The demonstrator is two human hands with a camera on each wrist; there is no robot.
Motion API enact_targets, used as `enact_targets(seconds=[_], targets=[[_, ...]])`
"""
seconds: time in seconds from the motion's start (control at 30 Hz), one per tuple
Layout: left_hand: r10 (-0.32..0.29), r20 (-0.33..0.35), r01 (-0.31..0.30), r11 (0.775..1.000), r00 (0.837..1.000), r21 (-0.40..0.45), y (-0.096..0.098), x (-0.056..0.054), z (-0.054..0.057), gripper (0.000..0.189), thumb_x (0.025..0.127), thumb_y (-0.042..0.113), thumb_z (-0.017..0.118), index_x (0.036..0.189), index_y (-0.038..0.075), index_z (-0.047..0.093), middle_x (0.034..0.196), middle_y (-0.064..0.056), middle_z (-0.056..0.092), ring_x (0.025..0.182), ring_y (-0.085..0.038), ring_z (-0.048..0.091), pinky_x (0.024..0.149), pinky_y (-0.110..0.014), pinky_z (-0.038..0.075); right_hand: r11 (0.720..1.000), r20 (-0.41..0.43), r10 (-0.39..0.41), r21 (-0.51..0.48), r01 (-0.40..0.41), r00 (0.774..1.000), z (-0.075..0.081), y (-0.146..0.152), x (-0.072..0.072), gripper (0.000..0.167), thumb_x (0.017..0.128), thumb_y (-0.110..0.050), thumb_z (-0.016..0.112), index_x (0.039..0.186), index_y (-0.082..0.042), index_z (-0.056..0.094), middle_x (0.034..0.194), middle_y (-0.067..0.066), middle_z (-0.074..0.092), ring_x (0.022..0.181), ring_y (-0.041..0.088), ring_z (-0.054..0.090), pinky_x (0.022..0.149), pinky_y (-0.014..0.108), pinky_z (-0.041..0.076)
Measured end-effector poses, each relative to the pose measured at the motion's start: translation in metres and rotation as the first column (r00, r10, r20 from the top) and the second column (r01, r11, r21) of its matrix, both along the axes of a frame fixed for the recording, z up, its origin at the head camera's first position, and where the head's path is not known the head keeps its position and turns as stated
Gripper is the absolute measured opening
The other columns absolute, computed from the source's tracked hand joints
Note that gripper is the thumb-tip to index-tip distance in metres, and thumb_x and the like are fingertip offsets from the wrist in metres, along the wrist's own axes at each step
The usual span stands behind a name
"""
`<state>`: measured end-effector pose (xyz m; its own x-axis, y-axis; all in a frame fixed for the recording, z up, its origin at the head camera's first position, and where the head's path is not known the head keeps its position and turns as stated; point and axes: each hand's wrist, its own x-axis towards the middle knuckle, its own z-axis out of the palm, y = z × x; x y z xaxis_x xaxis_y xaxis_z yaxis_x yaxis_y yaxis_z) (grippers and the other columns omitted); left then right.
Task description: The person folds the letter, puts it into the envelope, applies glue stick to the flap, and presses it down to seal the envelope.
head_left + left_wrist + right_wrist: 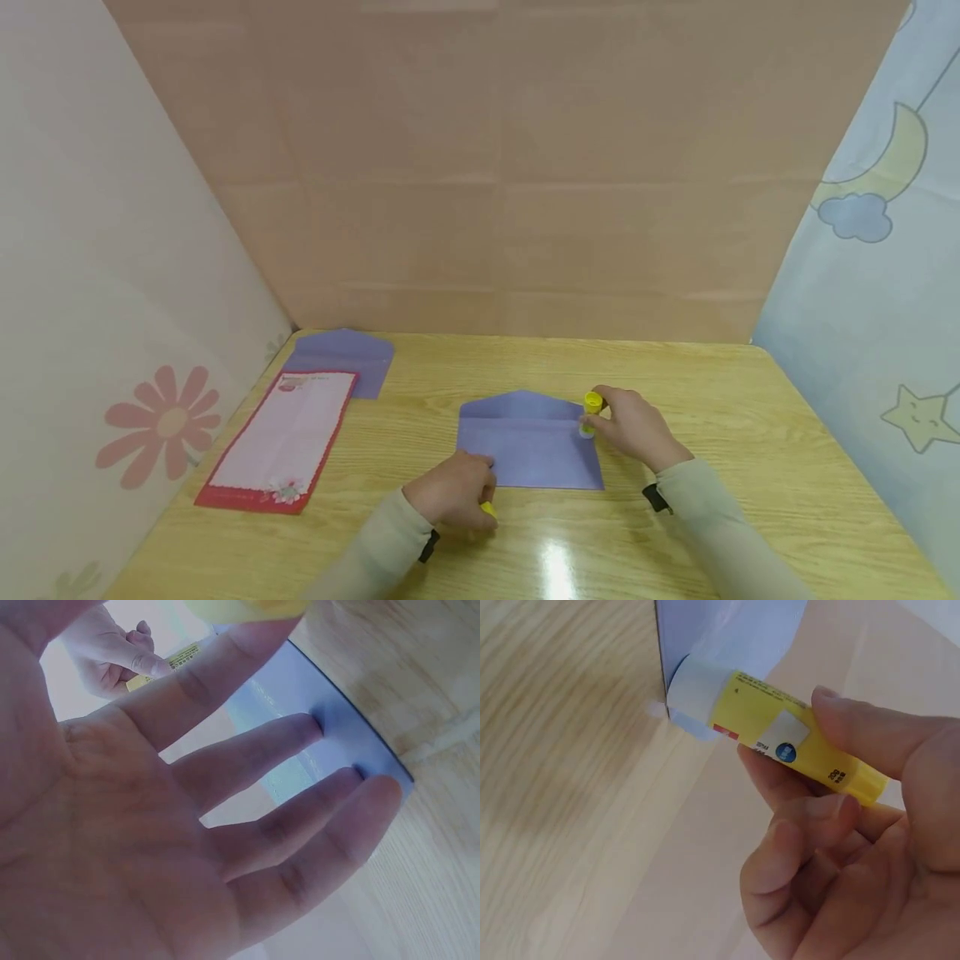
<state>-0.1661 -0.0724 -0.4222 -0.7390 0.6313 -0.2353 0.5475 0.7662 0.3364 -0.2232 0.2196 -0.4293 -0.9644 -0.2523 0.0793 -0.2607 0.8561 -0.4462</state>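
Observation:
A purple envelope (525,454) lies on the table with its pointed flap spread away from me. My right hand (636,425) pinches a yellow glue stick (772,735) between thumb and fingers; its white end meets the envelope's right edge near the flap. At the envelope's lower left, my left hand (450,492) has its fingertips on the paper. Between that hand's thumb and index finger is a small yellow cap (247,609), mostly cut off in the left wrist view.
To the left lies a red-bordered sheet of letter paper (288,442), overlapping a second purple envelope (371,362). The wooden table (720,400) meets a tan back wall (495,208) and patterned side walls.

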Motion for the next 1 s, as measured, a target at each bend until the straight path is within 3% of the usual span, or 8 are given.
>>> enact_targets(seconds=[0.17,0.27,0.43,0.53,0.63,0.73,0.87,1.0], targets=[[0.007,0.010,-0.007,1.000,1.000,0.001,-0.001,0.000,0.000,0.028,0.076,0.032,0.084,0.065,0.018,0.062,0.102,0.006,0.067,0.091,-0.009,0.057,0.091,-0.032,0.043,0.999,-0.007,-0.035,0.041,0.035,0.999,0.004,0.004,0.000,0.035,0.092,-0.024,0.072,0.114,0.002,0.064,0.095,0.010,0.070,0.067,0.016,0.057,0.055,0.034,0.048],[0.011,0.000,-0.011,1.000,1.000,0.000,-0.001,0.001,0.000,0.029,0.076,0.032,0.084,0.064,0.019,0.062,0.119,0.000,0.068,0.104,-0.016,0.060,0.090,-0.031,0.044,0.997,-0.034,-0.074,0.024,0.075,0.997,0.007,0.007,-0.001,0.039,0.092,-0.025,0.071,0.117,0.004,0.063,0.097,0.014,0.071,0.067,0.019,0.059,0.055,0.036,0.049],[0.013,0.003,-0.013,1.000,1.000,0.002,-0.001,0.002,-0.001,0.029,0.076,0.033,0.084,0.064,0.018,0.062,0.134,-0.009,0.064,0.126,-0.024,0.057,0.102,-0.035,0.043,0.989,-0.089,-0.115,-0.100,0.106,0.989,0.008,0.009,-0.005,0.036,0.093,-0.034,0.070,0.106,-0.001,0.064,0.095,0.014,0.070,0.067,0.020,0.060,0.055,0.033,0.047],[0.003,-0.002,-0.003,1.000,1.000,0.027,-0.001,0.003,-0.002,0.026,0.077,0.032,0.083,0.066,0.017,0.065,0.113,-0.002,0.070,0.105,-0.019,0.064,0.094,-0.031,0.044,0.980,-0.091,-0.136,-0.160,0.120,0.987,0.009,0.007,-0.006,0.039,0.094,-0.041,0.068,0.102,-0.003,0.063,0.087,0.011,0.068,0.065,0.019,0.058,0.056,0.032,0.046],[-0.008,-0.031,0.009,0.998,1.000,0.063,-0.002,0.002,-0.003,0.023,0.079,0.033,0.082,0.071,0.017,0.068,0.095,0.003,0.066,0.086,-0.014,0.061,0.080,-0.025,0.044,0.958,-0.028,-0.159,-0.248,0.147,0.987,0.011,0.003,-0.005,0.040,0.096,-0.042,0.065,0.104,-0.003,0.060,0.085,0.011,0.067,0.062,0.022,0.059,0.054,0.032,0.047],[0.016,-0.034,-0.012,0.992,0.999,0.126,-0.004,-0.001,-0.006,0.020,0.083,0.033,0.080,0.082,0.014,0.071,0.097,0.005,0.066,0.088,-0.011,0.061,0.079,-0.024,0.047,0.916,0.065,-0.161,-0.362,0.174,0.985,0.012,-0.002,-0.003,0.034,0.096,-0.035,0.064,0.108,-0.004,0.057,0.093,0.016,0.071,0.068,0.026,0.066,0.053,0.031,0.049],[0.083,0.021,-0.086,0.960,0.996,0.266,-0.006,-0.007,-0.010,0.023,0.089,0.031,0.076,0.098,0.010,0.073,0.100,0.001,0.063,0.089,-0.012,0.057,0.079,-0.025,0.049,0.862,0.138,-0.142,-0.470,0.191,0.980,0.010,-0.009,-0.001,0.028,0.094,-0.026,0.066,0.106,-0.005,0.052,0.106,0.020,0.071,0.065,0.024,0.061,0.048,0.029,0.043],[0.131,0.040,-0.136,0.895,0.991,0.426,-0.006,-0.015,-0.014,0.023,0.092,0.029,0.073,0.101,0.008,0.072,0.090,0.002,0.059,0.079,-0.009,0.054,0.073,-0.024,0.048,0.840,0.130,-0.118,-0.515,0.169,0.984,0.004,-0.016,-0.001,0.025,0.092,-0.019,0.070,0.094,-0.006,0.049,0.089,0.010,0.068,0.059,0.016,0.044,0.048,0.027,0.037]])
